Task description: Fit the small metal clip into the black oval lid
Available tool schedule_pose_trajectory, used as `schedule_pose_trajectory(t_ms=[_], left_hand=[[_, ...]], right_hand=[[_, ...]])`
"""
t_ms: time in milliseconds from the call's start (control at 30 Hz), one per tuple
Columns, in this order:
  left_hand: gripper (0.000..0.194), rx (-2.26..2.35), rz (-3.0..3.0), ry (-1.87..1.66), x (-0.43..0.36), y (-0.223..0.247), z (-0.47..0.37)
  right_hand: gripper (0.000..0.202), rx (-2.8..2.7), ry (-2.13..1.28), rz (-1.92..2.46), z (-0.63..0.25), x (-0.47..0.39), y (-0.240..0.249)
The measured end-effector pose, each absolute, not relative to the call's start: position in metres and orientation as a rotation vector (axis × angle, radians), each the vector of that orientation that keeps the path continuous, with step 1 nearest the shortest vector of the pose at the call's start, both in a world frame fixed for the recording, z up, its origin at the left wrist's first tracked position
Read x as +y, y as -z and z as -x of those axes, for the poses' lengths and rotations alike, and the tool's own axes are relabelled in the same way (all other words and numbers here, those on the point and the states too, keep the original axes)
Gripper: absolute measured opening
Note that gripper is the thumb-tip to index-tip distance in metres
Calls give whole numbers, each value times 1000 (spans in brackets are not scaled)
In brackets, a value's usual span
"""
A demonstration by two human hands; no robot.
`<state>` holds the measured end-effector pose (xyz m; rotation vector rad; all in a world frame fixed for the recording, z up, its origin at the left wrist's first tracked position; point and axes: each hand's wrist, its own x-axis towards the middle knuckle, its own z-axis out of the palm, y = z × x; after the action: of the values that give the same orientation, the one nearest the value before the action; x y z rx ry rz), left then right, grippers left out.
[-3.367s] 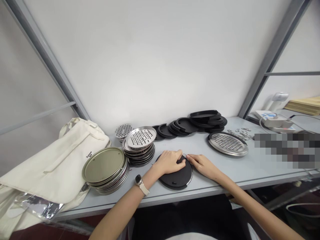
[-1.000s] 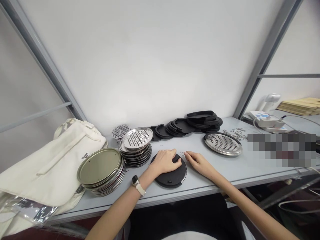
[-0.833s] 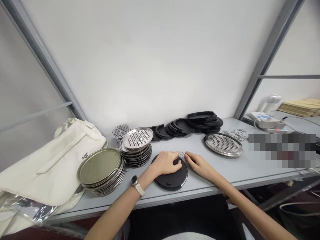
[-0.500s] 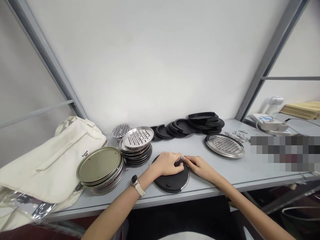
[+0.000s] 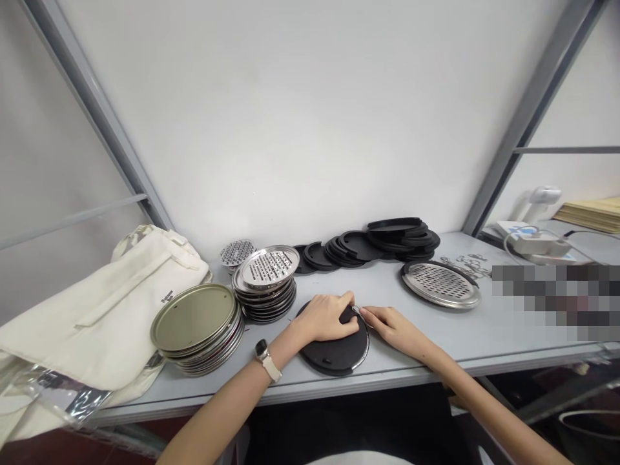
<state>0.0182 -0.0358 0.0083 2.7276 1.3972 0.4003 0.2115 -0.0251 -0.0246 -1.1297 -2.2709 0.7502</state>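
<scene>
A round black disc point(image 5: 334, 354) with a shiny metal rim lies near the table's front edge. Over its upper part, my left hand point(image 5: 329, 316) grips the disc, fingers curled at its far right edge. My right hand point(image 5: 394, 329) pinches a small metal clip point(image 5: 356, 310) at that same edge, close to the left fingertips. Left of the disc stand a stack of metal grater plates point(image 5: 268, 268) and a stack of plates topped by an olive-green one point(image 5: 194, 316). To the right rests a perforated metal disc point(image 5: 440, 283) with a black rim piece.
Black round covers point(image 5: 358, 245) are piled along the wall. Small metal clips point(image 5: 467, 263) lie scattered at the right. A cream cloth bag point(image 5: 111, 303) covers the table's left end. White devices point(image 5: 533, 240) and flat tan sheets point(image 5: 591, 213) are farther right.
My right hand has drawn slightly right from the disc's edge, and more of the metal clip shows. My left hand stays on the disc. The view has shifted slightly.
</scene>
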Motion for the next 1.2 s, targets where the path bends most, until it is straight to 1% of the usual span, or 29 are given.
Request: schedule_pose_trajectory(t_ms=[200,367,533,800,1000,1200], left_hand=[[27,1363,-2733,-426,-37,-10,-18],[20,1346,-2719,-395,-37,-13,-19],[35,1363,-2699,-416,-38,-13,-19],[22,1314,-2751,-381,-38,-13,-18],[25,1323,-2779,-386,-37,-9,-18],[27,1281,-2826,-373,-36,-9,-17]], right_hand=[[47,-2300,-654,1144,-211,-30,26],[48,-2309,-601,1132,-210,-31,27],[49,-2335,-602,1143,-211,-29,28],[49,-2335,-609,1148,-212,-29,28],[49,-2334,-603,1139,-212,-29,29],[43,-2343,-612,1132,-213,-28,32]])
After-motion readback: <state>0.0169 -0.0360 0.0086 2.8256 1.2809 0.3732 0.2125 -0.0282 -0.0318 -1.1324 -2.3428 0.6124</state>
